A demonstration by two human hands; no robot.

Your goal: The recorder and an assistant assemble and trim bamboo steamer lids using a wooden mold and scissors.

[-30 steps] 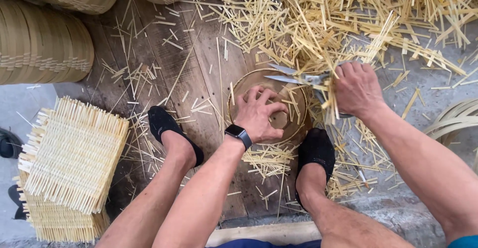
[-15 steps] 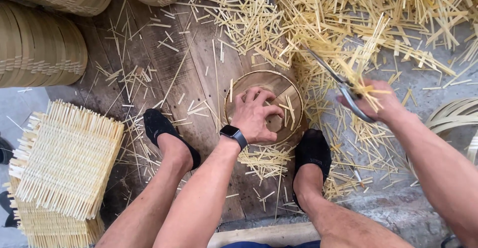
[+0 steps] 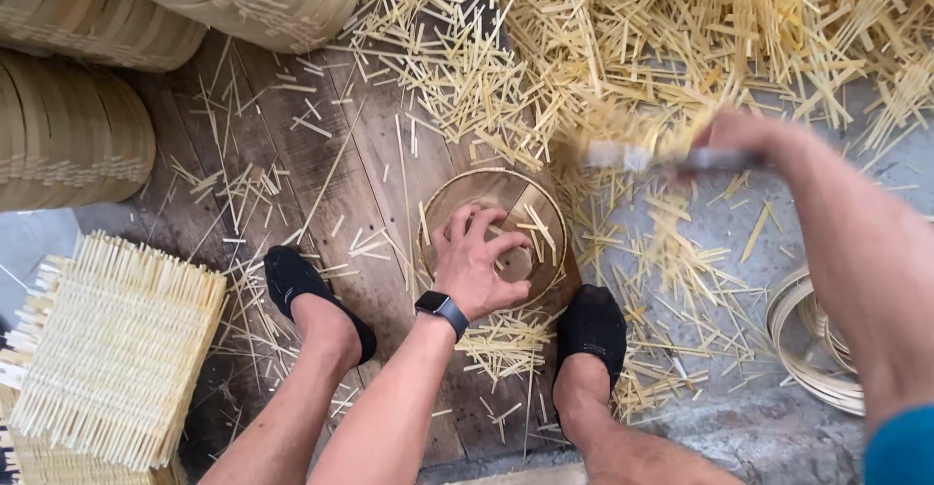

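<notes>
A small round woven bamboo tray [image 3: 506,215], shallow, with a thin bent rim and a pale plaited base, lies flat on the dark, weathered wooden floor boards [image 3: 321,183], between the person's two feet in black slip-on shoes [image 3: 309,295]. The left hand [image 3: 479,263] presses down into the tray, its fingers [image 3: 457,227] spread and bent, tips touching the woven base, palm over the near rim; it grasps nothing, only pins the tray in place. A black watch [image 3: 443,310] sits on that wrist. The right hand [image 3: 744,140] is raised over the litter toward the right edge of the boards, clenched around the dark handle of a cutting tool [image 3: 662,159] whose pale metal end points left; hand and tool are blurred, so the tool's exact kind cannot be told. Short straw-coloured bamboo offcuts [image 3: 681,47], thin and flat, lie heaped thickly across the far right of the floor and scattered thinly over the boards around the tray. At the near left corner stands a stack of square woven bamboo mats [image 3: 107,349] with bristling loose ends. Stacks of finished round trays [image 3: 68,135], seen edge-on as ribbed pale bands, stand at the far left. Coiled thin bamboo hoops [image 3: 812,344] rest on the grey concrete at the right edge.
</notes>
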